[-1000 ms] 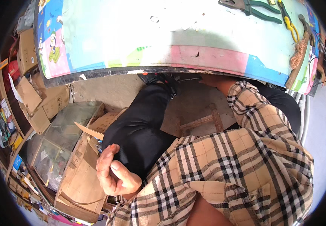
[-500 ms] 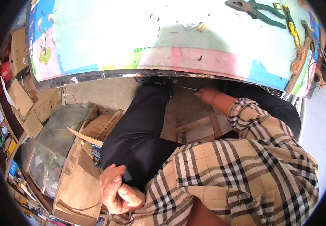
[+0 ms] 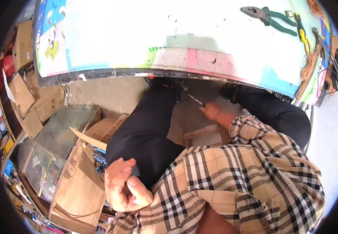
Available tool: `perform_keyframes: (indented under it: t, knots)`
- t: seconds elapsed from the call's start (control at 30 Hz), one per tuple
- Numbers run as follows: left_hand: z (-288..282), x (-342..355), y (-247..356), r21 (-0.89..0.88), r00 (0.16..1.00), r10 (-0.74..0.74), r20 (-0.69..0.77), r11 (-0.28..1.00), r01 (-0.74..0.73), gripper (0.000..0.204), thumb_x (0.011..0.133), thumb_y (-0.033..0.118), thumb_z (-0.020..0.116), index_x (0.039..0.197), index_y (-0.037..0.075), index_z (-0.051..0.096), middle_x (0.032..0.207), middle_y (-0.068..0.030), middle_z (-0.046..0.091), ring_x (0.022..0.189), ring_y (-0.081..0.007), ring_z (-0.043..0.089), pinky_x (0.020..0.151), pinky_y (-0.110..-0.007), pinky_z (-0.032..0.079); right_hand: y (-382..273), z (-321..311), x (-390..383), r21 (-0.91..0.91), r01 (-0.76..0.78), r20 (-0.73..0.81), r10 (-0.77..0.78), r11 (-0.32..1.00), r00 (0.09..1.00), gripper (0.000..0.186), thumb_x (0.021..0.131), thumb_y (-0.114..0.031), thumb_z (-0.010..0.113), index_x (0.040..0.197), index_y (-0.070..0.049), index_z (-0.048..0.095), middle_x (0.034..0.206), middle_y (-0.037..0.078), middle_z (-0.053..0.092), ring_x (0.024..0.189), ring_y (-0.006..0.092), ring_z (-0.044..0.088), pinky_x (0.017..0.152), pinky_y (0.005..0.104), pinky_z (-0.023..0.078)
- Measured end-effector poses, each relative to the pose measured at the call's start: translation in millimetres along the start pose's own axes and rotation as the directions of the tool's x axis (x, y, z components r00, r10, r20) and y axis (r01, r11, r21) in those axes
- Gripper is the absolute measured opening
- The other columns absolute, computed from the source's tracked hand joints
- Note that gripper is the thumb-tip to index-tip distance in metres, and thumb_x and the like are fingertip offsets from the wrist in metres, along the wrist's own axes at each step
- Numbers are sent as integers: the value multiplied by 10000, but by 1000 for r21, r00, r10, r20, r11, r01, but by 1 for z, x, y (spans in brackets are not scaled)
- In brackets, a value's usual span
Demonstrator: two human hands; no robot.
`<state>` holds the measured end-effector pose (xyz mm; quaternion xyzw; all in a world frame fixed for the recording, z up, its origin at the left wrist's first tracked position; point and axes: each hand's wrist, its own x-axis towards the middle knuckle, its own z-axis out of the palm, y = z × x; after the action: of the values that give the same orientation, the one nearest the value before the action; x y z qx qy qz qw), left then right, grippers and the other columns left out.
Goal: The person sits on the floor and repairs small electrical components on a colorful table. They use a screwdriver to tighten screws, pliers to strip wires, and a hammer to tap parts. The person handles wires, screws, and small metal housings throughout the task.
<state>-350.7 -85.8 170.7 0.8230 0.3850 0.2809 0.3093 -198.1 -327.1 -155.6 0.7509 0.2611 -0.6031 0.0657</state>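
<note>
My right hand (image 3: 216,113) reaches down between my knees, below the table edge. Its fingers are closed round the near end of a slender metal rod tool (image 3: 196,100), which slants up and left toward the floor by my left foot; its exact kind is unclear. At lower left, my left hand (image 3: 126,187) rests by my left thigh, loosely curled. A gap shows between its thumb and fingers, and nothing is visible in it. On the table (image 3: 110,43), above both hands, lie green-handled pliers (image 3: 271,19) and a yellow-and-black hand tool (image 3: 303,36).
A hammer (image 3: 313,50) and copper wire strands (image 3: 308,69) lie at the table's right edge, near red and black leads (image 3: 336,64). Cardboard boxes (image 3: 40,103), a glass panel (image 3: 55,128) and a wooden box (image 3: 77,191) crowd the left. A wooden stool (image 3: 202,134) stands below me.
My right hand has shifted slightly down and left, and more of the rod now shows. Small scraps seen mid-table before are no longer visible. My left hand has barely moved.
</note>
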Motion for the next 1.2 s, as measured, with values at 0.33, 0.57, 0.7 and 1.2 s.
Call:
perform_keyframes:
  t: [0.33,0.57,0.7,1.2]
  knots:
    - [-30,4,1,-159,954,52,294,987,-5,198,937,140,495,1031,-32,526,848,-215,652,729,-283,626,779,-505,506,47,-16,30,-203,173,-46,-186,964,981,479,910,-414,556,1119,14,614,1069,256,637,1014,409,607,884,475,478]
    - [-17,25,2,-205,932,55,358,978,21,181,948,166,508,1038,10,523,829,-170,655,721,-254,626,764,-480,515,71,-51,61,-376,162,-54,-196,912,979,427,880,-334,575,1186,-38,611,1207,235,588,1133,386,555,983,469,428]
    - [-16,25,20,-173,925,48,377,985,20,181,943,156,501,1049,12,529,830,-161,660,694,-249,626,742,-469,524,31,-91,39,-440,136,-32,-166,887,986,456,879,-339,549,1216,-36,606,1271,219,562,1207,377,513,1036,483,384]
    - [145,46,-48,-373,767,340,-544,721,-584,95,553,80,601,570,-12,621,540,-155,621,453,-245,620,463,-380,545,29,-139,64,-475,141,-113,-219,869,969,416,862,-356,592,1136,-48,638,1147,202,618,1091,368,576,943,467,446]
